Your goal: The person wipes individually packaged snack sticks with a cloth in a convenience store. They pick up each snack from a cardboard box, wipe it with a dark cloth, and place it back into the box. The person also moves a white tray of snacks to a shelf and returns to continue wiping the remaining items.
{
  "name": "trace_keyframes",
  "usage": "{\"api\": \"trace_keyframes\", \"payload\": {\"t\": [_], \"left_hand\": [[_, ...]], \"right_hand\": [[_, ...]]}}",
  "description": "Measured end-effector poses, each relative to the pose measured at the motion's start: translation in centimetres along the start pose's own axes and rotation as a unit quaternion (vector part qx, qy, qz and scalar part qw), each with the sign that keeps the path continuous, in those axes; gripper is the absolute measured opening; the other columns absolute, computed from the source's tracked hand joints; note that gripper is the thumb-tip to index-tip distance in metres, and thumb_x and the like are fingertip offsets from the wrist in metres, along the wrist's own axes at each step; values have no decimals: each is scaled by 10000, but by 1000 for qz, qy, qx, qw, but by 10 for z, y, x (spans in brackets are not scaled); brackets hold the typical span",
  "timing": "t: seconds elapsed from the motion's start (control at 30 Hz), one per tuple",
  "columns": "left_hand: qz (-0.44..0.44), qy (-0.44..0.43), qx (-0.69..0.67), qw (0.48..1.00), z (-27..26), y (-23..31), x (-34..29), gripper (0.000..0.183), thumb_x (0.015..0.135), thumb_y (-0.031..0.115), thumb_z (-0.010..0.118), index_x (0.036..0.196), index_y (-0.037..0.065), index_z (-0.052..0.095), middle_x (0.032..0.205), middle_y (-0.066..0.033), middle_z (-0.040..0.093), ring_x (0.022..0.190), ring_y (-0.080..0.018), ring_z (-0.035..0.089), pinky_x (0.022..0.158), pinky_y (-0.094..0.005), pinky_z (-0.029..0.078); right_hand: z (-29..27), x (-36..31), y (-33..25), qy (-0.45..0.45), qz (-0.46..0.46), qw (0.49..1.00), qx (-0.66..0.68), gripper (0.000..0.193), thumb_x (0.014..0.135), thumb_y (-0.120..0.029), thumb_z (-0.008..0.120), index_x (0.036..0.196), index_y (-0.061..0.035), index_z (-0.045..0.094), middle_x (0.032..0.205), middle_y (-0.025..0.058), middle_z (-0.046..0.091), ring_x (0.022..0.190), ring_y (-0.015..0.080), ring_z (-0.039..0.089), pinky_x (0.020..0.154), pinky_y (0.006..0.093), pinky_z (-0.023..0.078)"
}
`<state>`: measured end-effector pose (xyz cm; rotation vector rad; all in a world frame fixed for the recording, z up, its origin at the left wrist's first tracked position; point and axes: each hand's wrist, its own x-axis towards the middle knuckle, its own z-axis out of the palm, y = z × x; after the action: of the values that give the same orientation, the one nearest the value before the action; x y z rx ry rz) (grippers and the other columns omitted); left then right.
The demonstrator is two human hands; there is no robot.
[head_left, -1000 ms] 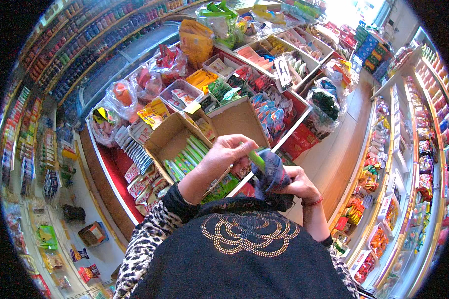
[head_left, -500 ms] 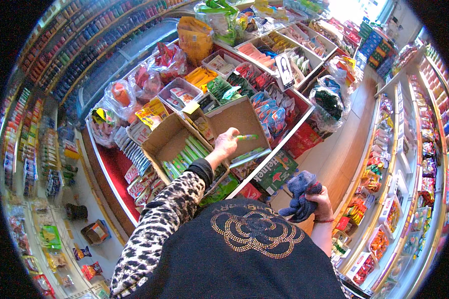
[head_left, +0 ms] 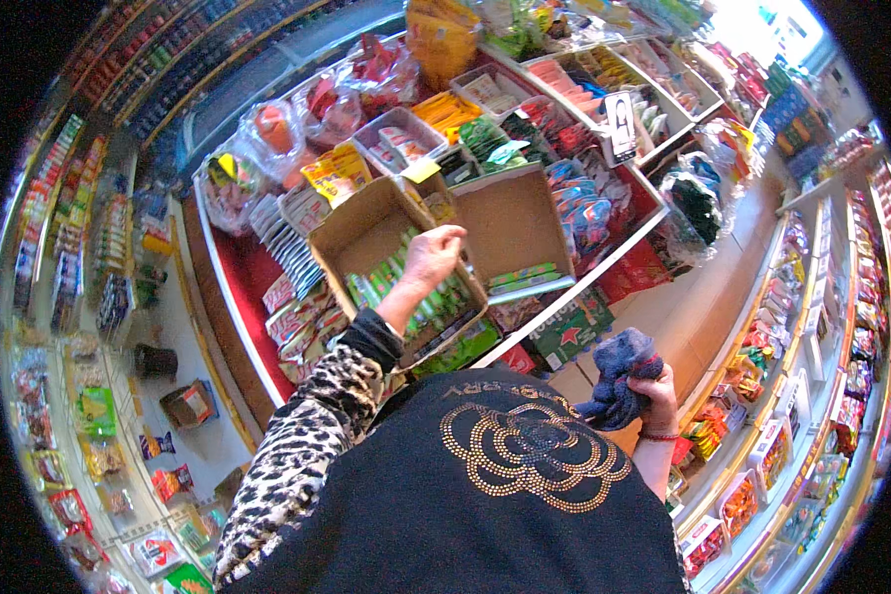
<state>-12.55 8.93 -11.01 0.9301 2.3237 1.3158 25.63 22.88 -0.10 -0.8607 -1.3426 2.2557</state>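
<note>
At the person's eleven o'clock, I note slim, green-wrapped sticks (head_left: 434, 311) in an open cardboard box (head_left: 364, 230); left hand (head_left: 430, 261) over them, fingers curled, contents undeterminable. Two o'clock: right hand (head_left: 657, 394) clutches crumpled dark-blue cloth (head_left: 619, 368).

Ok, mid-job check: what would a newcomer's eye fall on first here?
Probably the gold flower on the black top, large at the lower centre. Next, the left hand above the open box of green sticks near mid-picture, with a few more lying in the second box to its right. Then the dark blue cloth gripped in the right hand, right of centre.
</note>
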Motion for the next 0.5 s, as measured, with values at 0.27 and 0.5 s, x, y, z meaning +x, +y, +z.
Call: {"api": "trace_keyframes", "payload": {"t": [0.27,0.5], "left_hand": [[-172,-101,216,956,-20,-55,-50,613,784,465,615,1306,181,463,1089,-165,621,1021,-320,587,891,-419,453],[-225,-88,285,927,-5,-33,-20,718,746,469,676,1334,155,407,1125,-190,600,1082,-354,552,895,-434,455]], "right_hand": [[15,12,0,-48,35,998,-8,290,675,5,665,961,37,626,865,102,660,757,205,642,745,345,527],[21,3,-1,-46,21,999,-13,308,673,4,666,976,42,623,880,106,659,768,201,639,758,351,523]]}}
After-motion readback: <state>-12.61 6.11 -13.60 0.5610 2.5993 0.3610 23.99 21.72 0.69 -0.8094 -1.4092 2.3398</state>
